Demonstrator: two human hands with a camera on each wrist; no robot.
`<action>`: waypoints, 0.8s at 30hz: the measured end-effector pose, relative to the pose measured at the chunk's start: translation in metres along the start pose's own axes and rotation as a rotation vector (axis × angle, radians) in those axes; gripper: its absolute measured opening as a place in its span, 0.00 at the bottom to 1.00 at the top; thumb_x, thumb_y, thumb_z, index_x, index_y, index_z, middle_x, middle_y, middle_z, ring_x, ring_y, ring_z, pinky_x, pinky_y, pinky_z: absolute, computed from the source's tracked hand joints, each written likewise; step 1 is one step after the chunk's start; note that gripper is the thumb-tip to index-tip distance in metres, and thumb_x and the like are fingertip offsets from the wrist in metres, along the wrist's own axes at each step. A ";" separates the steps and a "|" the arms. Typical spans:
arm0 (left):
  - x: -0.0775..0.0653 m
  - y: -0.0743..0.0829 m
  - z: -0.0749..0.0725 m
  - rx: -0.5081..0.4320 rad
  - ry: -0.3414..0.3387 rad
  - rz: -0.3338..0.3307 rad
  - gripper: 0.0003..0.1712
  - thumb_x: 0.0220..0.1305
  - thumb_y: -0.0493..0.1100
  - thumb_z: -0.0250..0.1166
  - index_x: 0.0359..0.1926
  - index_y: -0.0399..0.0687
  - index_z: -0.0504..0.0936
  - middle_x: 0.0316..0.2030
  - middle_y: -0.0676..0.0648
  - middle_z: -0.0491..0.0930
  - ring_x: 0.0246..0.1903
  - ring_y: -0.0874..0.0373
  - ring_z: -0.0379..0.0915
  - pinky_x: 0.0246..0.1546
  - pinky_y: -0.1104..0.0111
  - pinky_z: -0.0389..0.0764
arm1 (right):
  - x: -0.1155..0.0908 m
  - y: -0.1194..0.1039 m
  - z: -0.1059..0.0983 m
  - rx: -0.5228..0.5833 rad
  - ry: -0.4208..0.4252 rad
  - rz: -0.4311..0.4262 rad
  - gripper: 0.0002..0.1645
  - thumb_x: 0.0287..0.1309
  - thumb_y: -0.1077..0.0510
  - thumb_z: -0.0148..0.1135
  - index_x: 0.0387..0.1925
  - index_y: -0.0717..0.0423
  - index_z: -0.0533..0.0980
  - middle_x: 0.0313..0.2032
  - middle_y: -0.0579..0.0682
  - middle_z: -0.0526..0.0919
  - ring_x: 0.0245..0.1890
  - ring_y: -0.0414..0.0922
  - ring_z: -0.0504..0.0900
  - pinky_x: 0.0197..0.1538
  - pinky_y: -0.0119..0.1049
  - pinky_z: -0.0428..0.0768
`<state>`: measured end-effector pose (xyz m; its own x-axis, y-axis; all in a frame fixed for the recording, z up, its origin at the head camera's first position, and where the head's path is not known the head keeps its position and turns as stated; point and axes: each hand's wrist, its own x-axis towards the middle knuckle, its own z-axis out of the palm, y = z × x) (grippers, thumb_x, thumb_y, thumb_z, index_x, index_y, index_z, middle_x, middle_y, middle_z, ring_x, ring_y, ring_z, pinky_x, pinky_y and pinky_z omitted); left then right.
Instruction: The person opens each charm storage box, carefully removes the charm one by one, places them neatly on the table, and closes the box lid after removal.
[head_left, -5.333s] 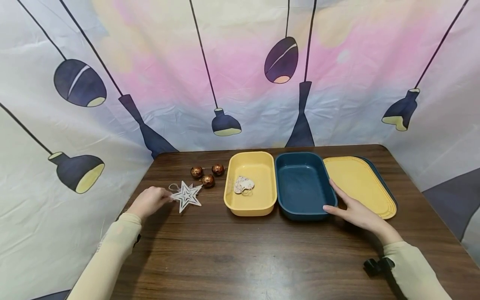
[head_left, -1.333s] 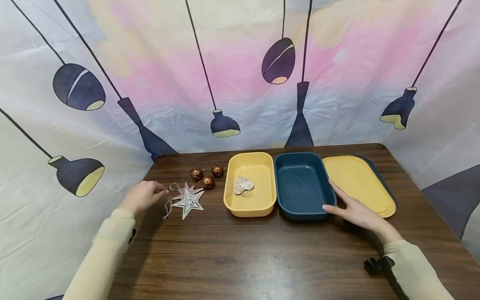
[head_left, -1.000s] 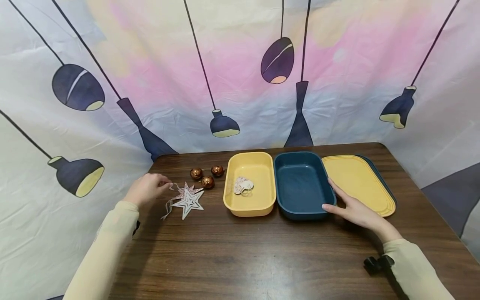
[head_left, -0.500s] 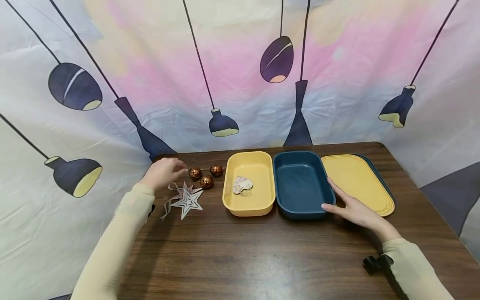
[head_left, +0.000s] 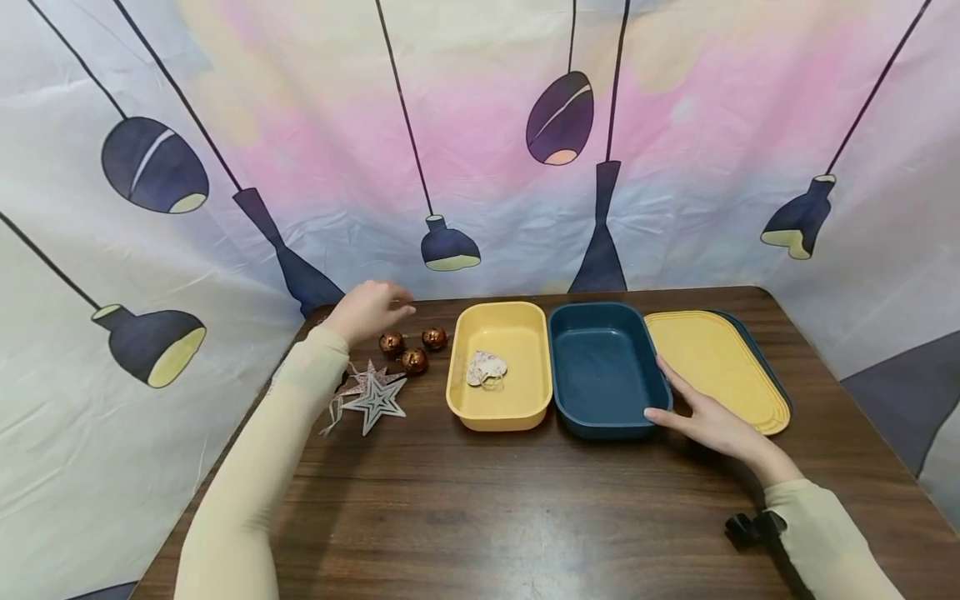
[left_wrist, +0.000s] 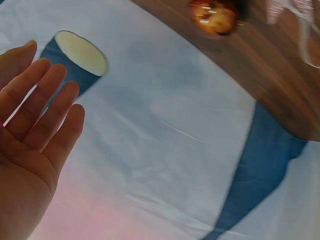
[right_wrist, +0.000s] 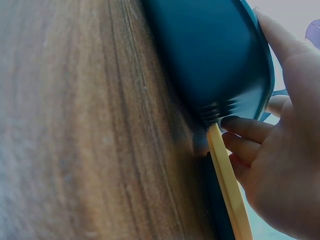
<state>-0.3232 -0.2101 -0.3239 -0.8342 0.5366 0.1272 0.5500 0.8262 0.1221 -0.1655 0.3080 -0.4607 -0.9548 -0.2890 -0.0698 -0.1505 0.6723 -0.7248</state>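
head view: at my far left a white star (head_left: 375,404) lies partly over a pink star (head_left: 362,382); both look light and stiff with weak tips, so i'd pinch them near the middle or lift by the string (head_left: 334,411). just right of and beyond these, my left hand (head_left: 371,310) hangs by the copper balls (head_left: 414,360), fingers loosely extended, holding nothing. the three balls sit grouped on the tabletop; i judge them light, slick, ready to roll and perhaps brittle, so i'd cup one round its widest part and squeeze gently. next is the yellow tub (head_left: 501,422), a heart piece (head_left: 487,367) lying inside, probably thin and stiff, best taken by its edge. right beside it stands the blue tub (head_left: 607,432), likely rigid, smooth and easy to slide; the rim gives the surest hold. my right hand (head_left: 712,425) rests there, thumb and fingers spread against its near right corner, not clenched. beyond lies a yellow lid (head_left: 705,358), probably stiff, to be lifted by its edge.
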 end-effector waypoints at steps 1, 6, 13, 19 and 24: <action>0.004 0.003 -0.001 -0.004 -0.002 0.007 0.17 0.71 0.46 0.65 0.53 0.39 0.86 0.48 0.38 0.85 0.48 0.42 0.82 0.52 0.49 0.79 | 0.000 0.000 0.000 0.001 0.000 0.000 0.56 0.69 0.38 0.60 0.81 0.35 0.33 0.79 0.62 0.42 0.73 0.73 0.49 0.63 0.75 0.57; 0.024 0.020 -0.010 -0.016 -0.001 0.014 0.19 0.71 0.45 0.65 0.56 0.38 0.84 0.51 0.38 0.84 0.51 0.42 0.80 0.54 0.50 0.78 | 0.001 0.000 0.001 0.012 0.003 -0.010 0.56 0.69 0.39 0.60 0.81 0.35 0.34 0.79 0.61 0.42 0.74 0.72 0.48 0.64 0.75 0.56; 0.049 0.041 -0.018 -0.031 0.013 0.047 0.18 0.71 0.45 0.65 0.55 0.38 0.84 0.51 0.38 0.84 0.51 0.43 0.80 0.55 0.52 0.77 | 0.004 0.003 0.002 0.034 0.025 -0.065 0.57 0.68 0.41 0.63 0.81 0.40 0.35 0.80 0.59 0.38 0.76 0.68 0.41 0.65 0.76 0.51; 0.065 0.057 -0.020 -0.075 0.009 0.075 0.18 0.71 0.45 0.65 0.56 0.38 0.84 0.52 0.38 0.83 0.53 0.44 0.79 0.59 0.53 0.75 | 0.005 0.005 0.003 0.041 0.026 -0.070 0.58 0.67 0.41 0.63 0.81 0.40 0.35 0.80 0.56 0.37 0.77 0.66 0.41 0.66 0.75 0.50; 0.077 0.073 -0.023 -0.111 -0.022 0.093 0.20 0.72 0.45 0.64 0.58 0.40 0.83 0.55 0.40 0.82 0.56 0.48 0.78 0.60 0.56 0.75 | 0.005 0.005 0.003 0.037 0.026 -0.066 0.58 0.68 0.41 0.63 0.81 0.40 0.35 0.80 0.57 0.38 0.77 0.66 0.42 0.66 0.75 0.50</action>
<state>-0.3465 -0.1121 -0.2823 -0.7793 0.6147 0.1219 0.6252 0.7492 0.2187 -0.1702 0.3082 -0.4668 -0.9495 -0.3137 -0.0030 -0.2046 0.6265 -0.7521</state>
